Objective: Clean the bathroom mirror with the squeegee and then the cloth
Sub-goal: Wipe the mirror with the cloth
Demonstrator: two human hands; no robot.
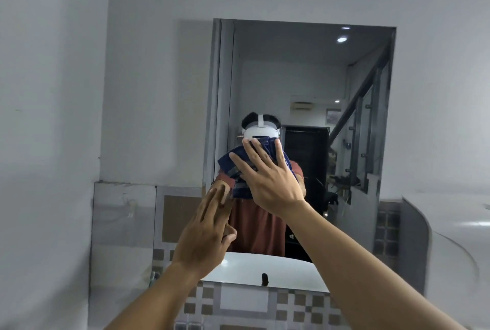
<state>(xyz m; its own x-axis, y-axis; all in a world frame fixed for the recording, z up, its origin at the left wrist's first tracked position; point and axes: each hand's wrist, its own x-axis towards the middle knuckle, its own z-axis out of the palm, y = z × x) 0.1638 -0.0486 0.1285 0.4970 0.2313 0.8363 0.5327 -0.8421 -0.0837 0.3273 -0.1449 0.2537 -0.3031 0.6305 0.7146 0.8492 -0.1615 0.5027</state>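
Observation:
The rectangular bathroom mirror (305,77) hangs on the grey wall straight ahead and reflects a person in a reddish shirt. My right hand (267,178) lies flat with fingers spread, pressing a dark blue cloth (226,163) against the glass near the mirror's middle-left. My left hand (206,234) is raised lower down, fingers stretched out, its tips at the mirror's lower left edge; it holds nothing. No squeegee is in view.
A white basin shows in the mirror's bottom (278,268), with a dark tap tip (264,278) in front. Checkered tiles (238,305) run below. A glass panel (122,223) leans at the left; a white curved surface (450,223) bulges at the right.

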